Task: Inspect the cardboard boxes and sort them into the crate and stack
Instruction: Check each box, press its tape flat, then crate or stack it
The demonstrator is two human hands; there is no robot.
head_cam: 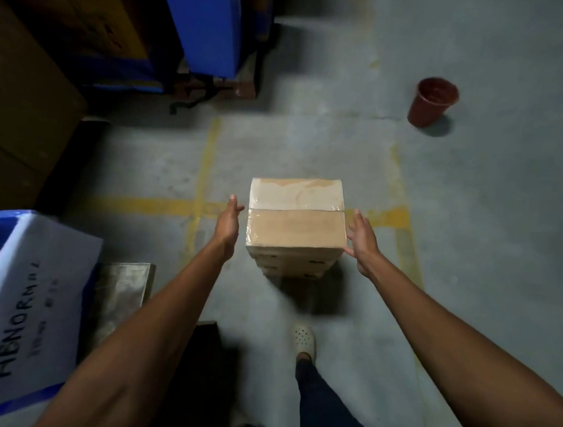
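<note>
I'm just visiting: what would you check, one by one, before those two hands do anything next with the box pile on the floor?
1. Left hand free and open beside the top box: ok.
2. Right hand open; its thumb looks to be at the box's lower corner: ok.
3. Stack of boxes squarely aligned: ok, edges look even.
4. Tape on the top box intact: cannot tell, glare and a paler patch.
5. Blue crate labelled ABNORMAL within reach at the left: ok.
6. Floor around the stack free of trip hazards: ok, the red cup stands well away.
</note>
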